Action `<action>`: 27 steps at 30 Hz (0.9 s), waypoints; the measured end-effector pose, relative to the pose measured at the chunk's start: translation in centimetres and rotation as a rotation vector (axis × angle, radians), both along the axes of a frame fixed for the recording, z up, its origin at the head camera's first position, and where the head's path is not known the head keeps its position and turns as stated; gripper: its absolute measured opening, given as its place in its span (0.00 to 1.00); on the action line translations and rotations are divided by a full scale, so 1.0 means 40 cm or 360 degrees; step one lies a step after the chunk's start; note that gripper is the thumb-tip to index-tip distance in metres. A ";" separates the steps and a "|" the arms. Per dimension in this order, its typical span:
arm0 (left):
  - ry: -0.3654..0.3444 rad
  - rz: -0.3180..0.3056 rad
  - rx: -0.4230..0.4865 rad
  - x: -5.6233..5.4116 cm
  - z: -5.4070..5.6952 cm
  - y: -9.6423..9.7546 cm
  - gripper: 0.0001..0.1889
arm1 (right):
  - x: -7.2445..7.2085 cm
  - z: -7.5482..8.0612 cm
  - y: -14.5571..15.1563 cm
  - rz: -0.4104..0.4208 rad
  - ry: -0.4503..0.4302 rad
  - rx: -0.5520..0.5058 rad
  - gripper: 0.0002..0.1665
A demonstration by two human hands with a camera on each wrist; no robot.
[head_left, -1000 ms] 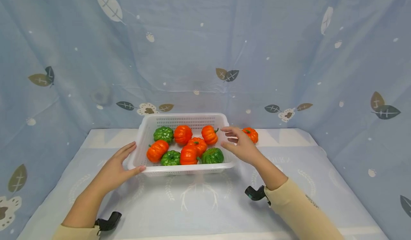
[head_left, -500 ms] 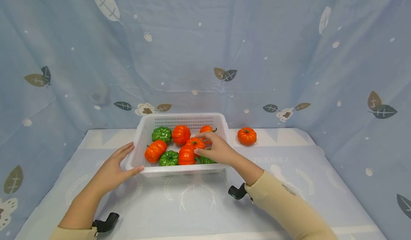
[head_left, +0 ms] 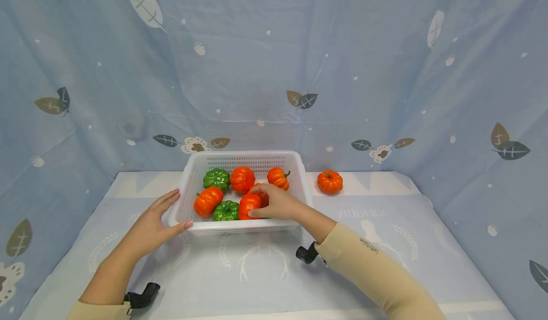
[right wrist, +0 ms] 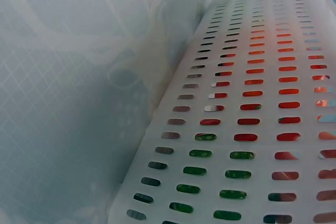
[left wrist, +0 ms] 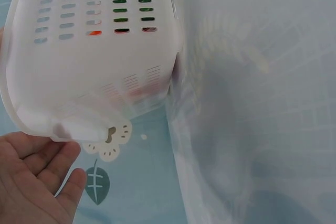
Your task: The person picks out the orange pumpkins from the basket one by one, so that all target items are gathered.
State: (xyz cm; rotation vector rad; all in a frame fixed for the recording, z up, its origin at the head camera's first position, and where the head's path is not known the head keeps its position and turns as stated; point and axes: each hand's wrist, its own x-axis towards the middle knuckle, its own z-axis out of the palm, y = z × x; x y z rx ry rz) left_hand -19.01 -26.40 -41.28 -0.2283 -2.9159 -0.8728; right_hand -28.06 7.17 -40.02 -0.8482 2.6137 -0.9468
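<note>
A white plastic basket (head_left: 246, 226) stands at the back of the table with several small orange and green pumpkins in it. My left hand (head_left: 151, 229) rests at its front left corner, fingers straight along the left side and thumb touching the front rim; the left wrist view shows those fingers (left wrist: 60, 163) against the rim. Inside the basket, my right hand (head_left: 278, 203) curls its fingers and thumb round an orange pumpkin (head_left: 247, 207) near the front wall. The hand partly covers a second orange pumpkin (head_left: 263, 198) behind it and hides the green one at the front right.
One more orange pumpkin (head_left: 329, 182) sits on the table to the right of the basket. A patterned blue curtain (head_left: 257, 72) rises behind and on both sides of the cloth-covered table (head_left: 265, 282).
My right hand has moved left from the basket's right rim and down among the pumpkins, uncovering the lone pumpkin on the table. My left hand has stayed at its corner.
</note>
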 end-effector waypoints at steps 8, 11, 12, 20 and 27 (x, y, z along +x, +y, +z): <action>0.0008 0.0002 0.0001 0.000 0.000 0.000 0.54 | 0.004 0.001 -0.004 -0.0017 -0.0034 -0.0041 0.37; 0.0009 0.0000 0.0007 -0.001 -0.002 0.000 0.54 | 0.002 0.000 0.000 -0.0054 -0.0053 -0.0094 0.37; 0.0009 0.0000 0.0008 -0.001 -0.002 0.000 0.54 | 0.001 0.002 0.002 -0.0069 -0.0063 -0.0117 0.38; -0.0004 -0.0002 0.0017 0.000 0.000 0.004 0.54 | -0.001 0.065 0.046 -0.0181 -0.0007 -0.0263 0.40; 0.0003 0.0006 -0.0003 0.000 0.000 0.005 0.54 | 0.015 0.124 0.119 -0.0272 0.0069 -0.0459 0.38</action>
